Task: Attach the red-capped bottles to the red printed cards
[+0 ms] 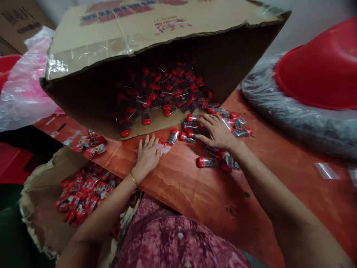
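Note:
My left hand [147, 154] lies flat on the reddish table, fingers apart, beside a small red-and-white printed packet [165, 144] that it partly covers. My right hand [216, 130] is spread over a loose group of small clear containers with red caps, touching some of them. One red-capped container [173, 136] lies between the two hands. Another container [206, 162] rests nearer to me, below the right hand. Behind both hands a large cardboard box [145, 35] lies on its side, its mouth toward me, with many red-capped containers [173, 91] inside.
At lower left an open carton [41, 201] holds many red printed packets [83, 193]. A few packets [95, 150] lie at the table's left edge. On the right, a red basin [320, 70] sits on a plastic-wrapped bundle [284, 119]. Clear film pieces [327, 170] lie near it.

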### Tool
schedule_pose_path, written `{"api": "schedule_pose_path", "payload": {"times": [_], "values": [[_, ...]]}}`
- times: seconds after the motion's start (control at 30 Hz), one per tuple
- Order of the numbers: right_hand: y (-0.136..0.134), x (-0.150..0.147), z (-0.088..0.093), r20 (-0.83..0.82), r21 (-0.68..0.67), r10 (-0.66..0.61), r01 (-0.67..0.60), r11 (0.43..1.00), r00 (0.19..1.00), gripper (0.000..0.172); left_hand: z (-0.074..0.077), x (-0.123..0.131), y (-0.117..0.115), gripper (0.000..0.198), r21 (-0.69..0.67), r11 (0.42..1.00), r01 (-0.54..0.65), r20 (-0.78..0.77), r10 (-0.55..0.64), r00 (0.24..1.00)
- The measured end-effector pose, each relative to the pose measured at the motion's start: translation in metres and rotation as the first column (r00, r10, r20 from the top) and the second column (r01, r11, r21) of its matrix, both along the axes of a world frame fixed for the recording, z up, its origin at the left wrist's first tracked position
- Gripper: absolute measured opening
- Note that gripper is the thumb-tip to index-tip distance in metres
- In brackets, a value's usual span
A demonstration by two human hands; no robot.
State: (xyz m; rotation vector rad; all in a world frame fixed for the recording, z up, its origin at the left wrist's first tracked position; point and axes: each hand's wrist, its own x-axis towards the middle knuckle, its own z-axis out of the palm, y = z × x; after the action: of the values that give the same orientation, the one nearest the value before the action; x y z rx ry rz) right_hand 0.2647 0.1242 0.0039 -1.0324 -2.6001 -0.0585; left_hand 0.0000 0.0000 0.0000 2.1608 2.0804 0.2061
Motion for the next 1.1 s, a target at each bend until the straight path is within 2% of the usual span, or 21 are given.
{"api": "schedule_pose_path", "payload": {"times": [0.1, 0.37, 0.47, 0.57, 0.7, 0.77, 0.83, 0.9, 0.93, 1.0, 1.1], "values": [[-0.028, -0.007, 0.005, -0.094, 0.007, -0.039, 0.040, 0.999, 0.995, 0.060, -0.003, -0.010, -0.006, 0.050, -0.038, 0.998, 0.041, -0.021, -0.042, 0.999], [-0.095, -0.041, 0.001, -0.249, -0.096, -0.002, -0.022, 0.995, 0.969, 0.036, -0.004, -0.007, -0.013, 0.045, -0.014, 0.998, 0.054, 0.013, -0.054, 0.998], [-0.109, -0.056, -0.004, -0.308, -0.108, 0.017, -0.053, 0.993, 0.951, 0.031, -0.007, -0.004, -0.012, 0.040, 0.038, 0.998, 0.047, 0.048, -0.049, 0.998], [-0.117, -0.068, -0.007, -0.362, -0.124, 0.009, -0.058, 0.991, 0.932, 0.026, -0.009, -0.005, -0.010, 0.036, 0.072, 0.997, 0.005, 0.146, -0.015, 0.989], [-0.125, -0.081, -0.008, -0.463, -0.256, -0.084, -0.043, 0.966, 0.882, 0.025, -0.007, -0.008, -0.007, 0.030, 0.130, 0.986, -0.107, 0.328, 0.059, 0.943], [-0.127, -0.088, -0.008, -0.532, -0.397, -0.220, -0.011, 0.918, 0.818, 0.028, -0.003, -0.007, -0.007, 0.029, 0.192, 0.967, -0.169, 0.402, 0.080, 0.912], [-0.128, -0.097, -0.008, -0.581, -0.578, -0.379, -0.037, 0.815, 0.720, 0.033, 0.003, 0.000, -0.011, 0.028, 0.249, 0.944, -0.217, 0.462, 0.081, 0.883], [-0.127, -0.106, -0.008, -0.623, -0.706, -0.497, -0.162, 0.689, 0.604, 0.038, 0.008, 0.011, -0.017, 0.028, 0.285, 0.932, -0.224, 0.497, 0.056, 0.866], [-0.127, -0.110, -0.008, -0.646, -0.729, -0.533, -0.236, 0.642, 0.546, 0.039, 0.009, 0.017, -0.021, 0.028, 0.293, 0.933, -0.209, 0.506, 0.035, 0.862], [-0.127, -0.115, -0.008, -0.685, -0.725, -0.577, -0.333, 0.603, 0.445, 0.037, 0.010, 0.028, -0.028, 0.030, 0.299, 0.940, -0.167, 0.516, -0.012, 0.856], [-0.132, -0.112, -0.006, -0.702, -0.712, -0.621, -0.335, 0.617, 0.349, 0.032, 0.007, 0.039, -0.037, 0.036, 0.278, 0.948, -0.155, 0.595, -0.044, 0.802]]}}
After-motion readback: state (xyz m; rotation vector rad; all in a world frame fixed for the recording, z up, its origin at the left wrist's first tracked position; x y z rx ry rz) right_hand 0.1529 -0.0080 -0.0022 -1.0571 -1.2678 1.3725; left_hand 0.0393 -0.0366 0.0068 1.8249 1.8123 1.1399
